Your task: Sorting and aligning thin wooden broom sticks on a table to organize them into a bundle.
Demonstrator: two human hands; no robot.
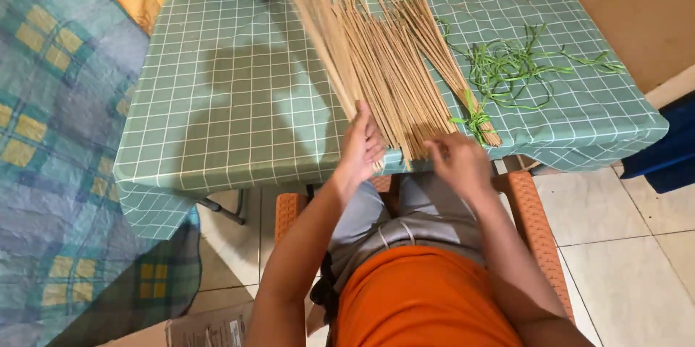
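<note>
Loose pile of thin tan sticks (384, 72) fanned across desk (232, 94), green checked cloth on it. Left hand (362, 148) at near end of pile, fingers closed on few sticks, lifting them up off left side. Right hand (460, 162) just right of it, fingers spread, touching stick ends, gripping nothing. Tied bundle (463, 90) right of pile, green strips (521, 65) further right.

Two bare forearms reach forward from the lap, the left hand (360, 146) with fingers curled closed, the right hand (460, 162) loosely open, palm down.
</note>
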